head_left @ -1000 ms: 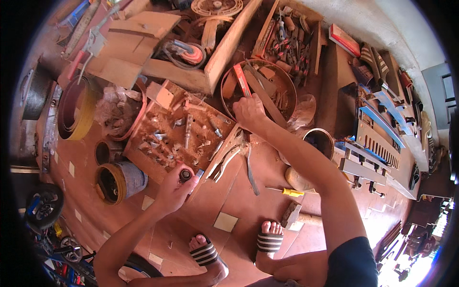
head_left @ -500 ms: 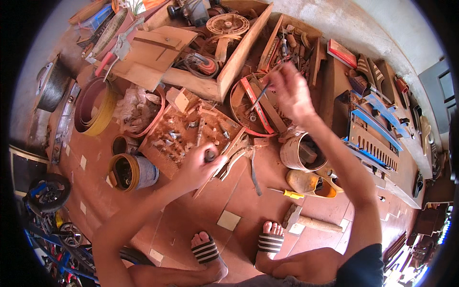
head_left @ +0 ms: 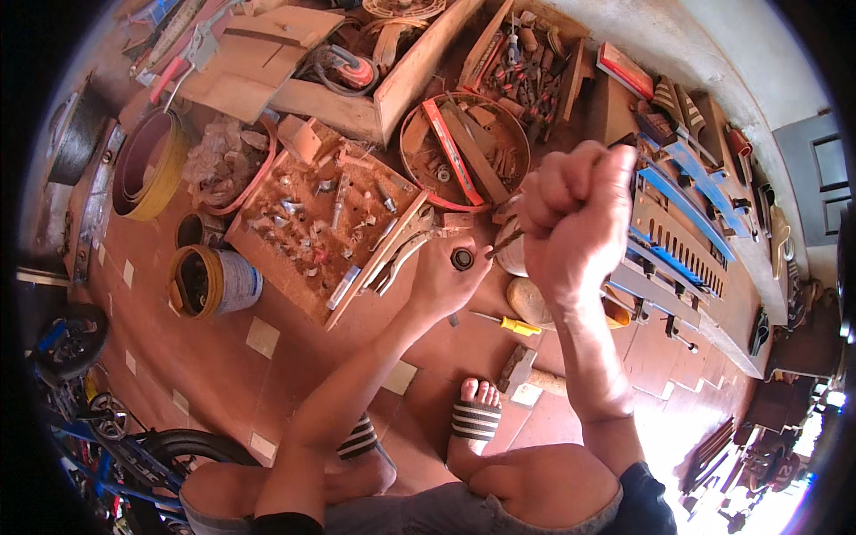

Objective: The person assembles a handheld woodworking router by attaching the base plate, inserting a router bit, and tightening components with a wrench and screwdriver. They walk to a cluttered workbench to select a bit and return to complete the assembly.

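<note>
In front of me, my left hand (head_left: 446,278) is closed around a small dark round piece (head_left: 462,259) with a ring-shaped end facing up. My right hand (head_left: 578,223) is raised as a fist, right of it. A thin dark rod (head_left: 506,242) sticks out of the fist toward the left hand's fingertips; its other end is hidden in the fist. Left of my hands lies a wooden board (head_left: 294,267) strewn with small metal parts. Pliers-like tools (head_left: 401,254) rest in a rack along its right edge.
A round red-rimmed tray (head_left: 412,143) of scraps lies beyond my hands. Near my feet are a yellow-handled screwdriver (head_left: 519,326) and a hammer (head_left: 519,370). A tub (head_left: 214,281) stands left, a bicycle (head_left: 134,446) lower left, blue-edged metal racks (head_left: 669,214) right.
The view has shifted right. My left hand has moved right with the dark piece, and my right hand has come down and nearer, bringing the rod close to the left hand.
</note>
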`<state>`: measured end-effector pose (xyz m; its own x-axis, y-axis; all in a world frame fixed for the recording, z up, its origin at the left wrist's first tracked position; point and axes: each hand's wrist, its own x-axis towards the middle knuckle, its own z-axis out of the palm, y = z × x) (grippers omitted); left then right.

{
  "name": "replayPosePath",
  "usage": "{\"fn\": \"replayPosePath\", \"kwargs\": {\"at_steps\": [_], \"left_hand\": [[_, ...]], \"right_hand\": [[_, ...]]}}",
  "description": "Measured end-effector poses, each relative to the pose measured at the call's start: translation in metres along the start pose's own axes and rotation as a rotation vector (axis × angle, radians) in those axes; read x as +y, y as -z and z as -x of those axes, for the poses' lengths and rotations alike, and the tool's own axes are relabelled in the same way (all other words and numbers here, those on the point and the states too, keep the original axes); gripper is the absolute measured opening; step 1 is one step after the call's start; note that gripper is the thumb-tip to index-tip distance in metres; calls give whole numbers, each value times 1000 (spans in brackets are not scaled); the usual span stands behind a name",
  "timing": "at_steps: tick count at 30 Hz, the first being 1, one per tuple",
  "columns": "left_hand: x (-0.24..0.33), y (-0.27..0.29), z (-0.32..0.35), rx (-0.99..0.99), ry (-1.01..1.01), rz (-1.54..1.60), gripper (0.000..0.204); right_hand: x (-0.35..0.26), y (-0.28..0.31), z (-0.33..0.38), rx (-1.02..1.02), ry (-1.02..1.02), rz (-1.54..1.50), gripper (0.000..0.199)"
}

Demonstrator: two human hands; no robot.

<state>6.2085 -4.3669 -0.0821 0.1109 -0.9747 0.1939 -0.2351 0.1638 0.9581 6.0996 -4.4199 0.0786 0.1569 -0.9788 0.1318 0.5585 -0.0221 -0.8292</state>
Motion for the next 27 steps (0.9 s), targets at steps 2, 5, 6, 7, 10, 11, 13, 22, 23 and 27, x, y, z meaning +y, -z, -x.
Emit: {"fn": "replayPosePath", "kwargs": {"at_steps": [2, 5, 6, 7, 10, 11, 13, 22, 23, 27], "left_hand": [[10, -1, 11, -34, 118, 44, 38], [9, -13, 14, -57, 107, 53, 37], [6, -15, 14, -65, 82, 38, 36], [6, -10, 15, -47, 94, 37, 36], [13, -1, 19, -30, 101, 50, 37], [14, -1, 17, -30, 83, 54, 37], [17, -4, 15, -45, 60, 53, 38], [30, -19, 13, -19, 58, 86, 38], [24, -18, 17, -8, 14, 79, 37], [19, -20, 24, -34, 68, 51, 34]], "right_hand": [[-13, -8, 3, -35, 95, -23, 57], [16, 5, 14, -60, 116, 127, 57], [34, 13, 13, -70, 128, 143, 57], [30, 7, 11, -30, 115, 83, 55], [-8, -4, 6, -90, 153, -173, 60], [-9, -6, 10, -56, 88, -282, 62], [22, -10, 17, -13, 132, 189, 61], [16, 3, 18, -20, 118, 190, 60], [4, -2, 17, -58, 120, 54, 59], [1, 2, 23, -63, 115, 8, 58]]}}
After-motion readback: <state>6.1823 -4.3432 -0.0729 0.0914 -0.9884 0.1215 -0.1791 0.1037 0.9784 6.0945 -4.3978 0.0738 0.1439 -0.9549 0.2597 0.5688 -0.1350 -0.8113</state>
